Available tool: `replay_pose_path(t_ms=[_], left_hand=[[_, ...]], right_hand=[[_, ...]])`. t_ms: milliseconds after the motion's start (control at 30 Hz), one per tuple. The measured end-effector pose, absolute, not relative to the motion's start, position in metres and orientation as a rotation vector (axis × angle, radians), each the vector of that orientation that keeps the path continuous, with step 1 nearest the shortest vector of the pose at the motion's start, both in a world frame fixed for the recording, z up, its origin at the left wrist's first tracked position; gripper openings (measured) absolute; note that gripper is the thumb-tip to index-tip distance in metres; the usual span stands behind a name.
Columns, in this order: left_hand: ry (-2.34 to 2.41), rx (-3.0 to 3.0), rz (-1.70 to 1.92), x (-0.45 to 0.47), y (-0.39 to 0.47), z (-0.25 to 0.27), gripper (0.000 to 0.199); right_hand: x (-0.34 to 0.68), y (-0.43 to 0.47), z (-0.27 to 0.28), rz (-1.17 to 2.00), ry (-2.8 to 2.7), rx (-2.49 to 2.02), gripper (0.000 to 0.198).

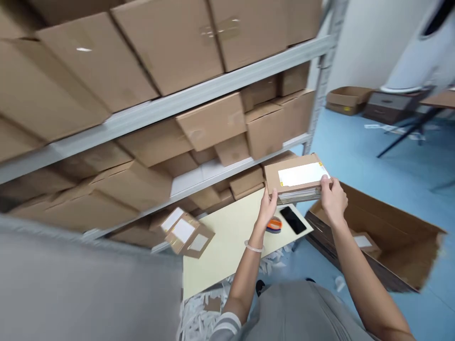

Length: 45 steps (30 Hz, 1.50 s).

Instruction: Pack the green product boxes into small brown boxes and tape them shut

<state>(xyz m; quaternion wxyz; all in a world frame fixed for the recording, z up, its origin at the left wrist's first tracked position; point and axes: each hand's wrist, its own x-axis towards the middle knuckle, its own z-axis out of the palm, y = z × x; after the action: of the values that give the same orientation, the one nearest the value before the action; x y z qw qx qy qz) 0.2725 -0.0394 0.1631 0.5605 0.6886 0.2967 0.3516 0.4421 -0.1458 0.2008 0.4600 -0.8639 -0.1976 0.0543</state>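
grey shirt (302,308), then labelled box (296,177) between left hand (267,204) and right hand (333,196)

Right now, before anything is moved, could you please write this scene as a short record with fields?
Left hand: holds the left end of a white-labelled cardboard box
Right hand: grips the same box at its right end
Pale table: smartphone; orange-and-blue roll, possibly tape; cardboard packaging with three white labels, box count unclear
Blue floor: large open carton with a smaller labelled box inside
Metal shelving: plain cardboard cartons on several levels
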Motion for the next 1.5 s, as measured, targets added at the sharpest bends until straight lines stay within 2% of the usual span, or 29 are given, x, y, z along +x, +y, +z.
replay_pose_path(t_ms=[167,367,600,767,867,1167,1333,1500], left_hand=[[0.449,1.691,0.607,0.393,-0.094,0.145,0.077],[0.428,1.714,0.383,0.497,-0.150,0.110,0.090],[0.429,1.727,0.404,0.564,-0.162,0.096,0.089],[0.686,1.790,0.209,0.579,-0.148,0.090,0.089],[0.803,1.843,0.229,0.567,-0.139,0.086,0.084],[0.971,1.659,0.441,0.468,-0.096,0.097,0.075],[1.140,1.526,0.749,0.358,-0.063,0.119,0.071],[1.436,1.401,1.082,0.215,-0.038,0.154,0.071]], right_hand=[[0.528,-0.244,0.191,-0.030,-0.137,-2.213,0.072],[0.606,-0.325,0.157,-0.069,0.096,-2.254,0.073],[0.671,-0.340,0.138,-0.004,0.046,-2.198,0.073],[0.696,-0.334,0.118,0.087,-0.035,-2.182,0.083],[0.695,-0.328,0.109,0.048,-0.047,-2.184,0.087],[0.653,-0.255,0.122,0.194,-0.346,-2.148,0.082],[0.594,-0.187,0.137,0.262,-0.582,-2.056,0.083],[0.491,-0.095,0.153,0.386,-0.903,-1.871,0.090]])
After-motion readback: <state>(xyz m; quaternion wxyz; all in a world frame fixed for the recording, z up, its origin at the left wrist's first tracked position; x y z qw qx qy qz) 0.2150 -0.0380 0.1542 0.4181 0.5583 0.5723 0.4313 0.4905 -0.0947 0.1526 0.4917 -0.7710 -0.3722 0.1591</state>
